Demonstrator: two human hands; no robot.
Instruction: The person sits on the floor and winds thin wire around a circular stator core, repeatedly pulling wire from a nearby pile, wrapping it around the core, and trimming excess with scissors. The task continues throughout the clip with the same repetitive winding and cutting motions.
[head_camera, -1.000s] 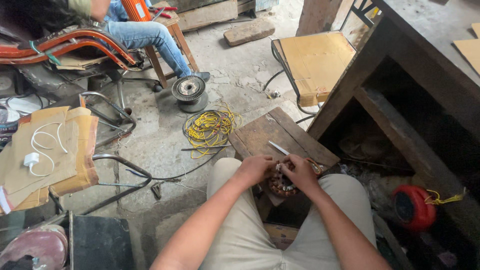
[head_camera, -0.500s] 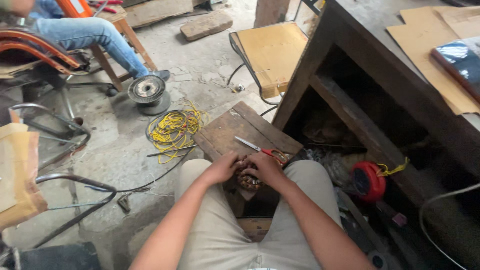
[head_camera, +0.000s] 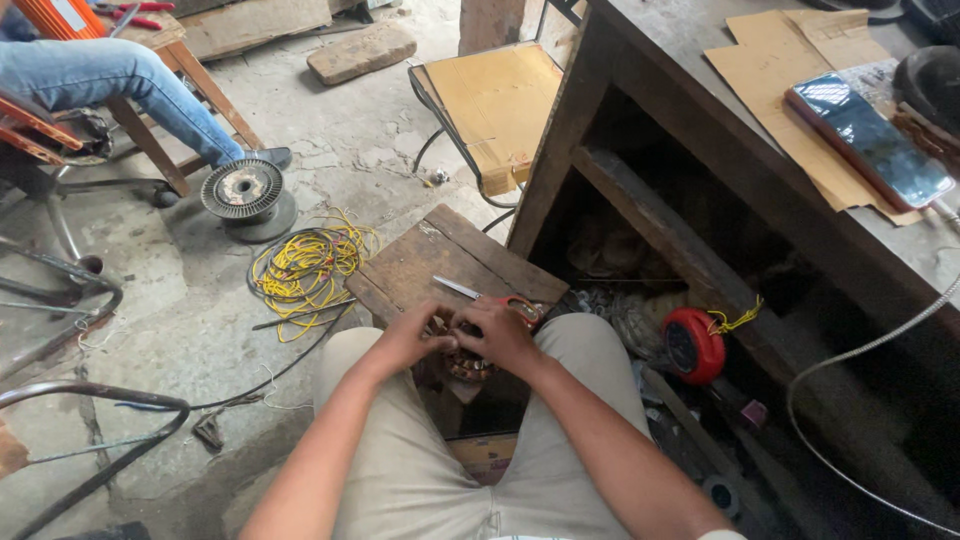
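Both hands meet between the knees over a small wound coil (head_camera: 468, 365): the left hand (head_camera: 413, 335) and right hand (head_camera: 500, 335) are curled around it, fingers touching, so only a sliver of coppery winding shows below them. Its shape, long axis and facing cannot be made out under the fingers. It sits at the near edge of a low wooden board (head_camera: 430, 265), whose far corner points away toward the chair. Scissors (head_camera: 495, 298) with red handles lie on the board just beyond the right hand, blades pointing left and away. Left of the board, a tangle of yellow wire (head_camera: 305, 268) lies on the concrete floor (head_camera: 160, 290), with a round metal core (head_camera: 242, 190) farther out; floor there is open. On the right, a dark workbench (head_camera: 700, 130) crowds close, its shelf in shadow, a red reel (head_camera: 693, 345) at its foot. Another person's leg (head_camera: 110, 75) in jeans is cut off at the top left.
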